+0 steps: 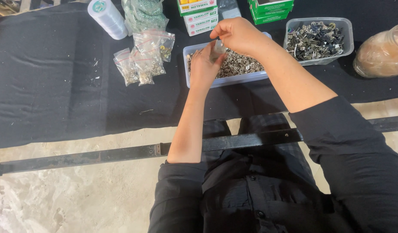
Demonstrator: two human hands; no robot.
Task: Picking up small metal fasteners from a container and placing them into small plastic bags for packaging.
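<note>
Black cloth [56,86] covers the work surface, and I take the clear tub [246,78] of small metal fasteners at its middle as my landmark. My left hand [203,69] hovers over the tub's left end, palm up and fingers half curled, and it touches a small clear bag [218,49] that my right hand [237,34] pinches from above between thumb and fingertips, just over the tub's far rim. Both hands meet on the bag, so I read them as narrow and closed on it; what is in the bag I cannot tell. The fasteners [244,64] lie in a loose heap inside the tub, below the hands. Left of the tub, a cluster of filled bags [143,60] rests on the cloth, near but not touching it. Farther left and beyond, a white spool [107,18] lies tilted. Right of the tub, just beside it, a second clear tub [318,41] holds darker metal parts. Farther right stands a glass jar [382,51] with pale brownish contents. Behind the tub, stacked boxes [199,17] sit at the far edge, with green boxes [270,11] to their right. On my side of the tub, a dark metal bar [121,153] crosses the pale floor above my lap.
</note>
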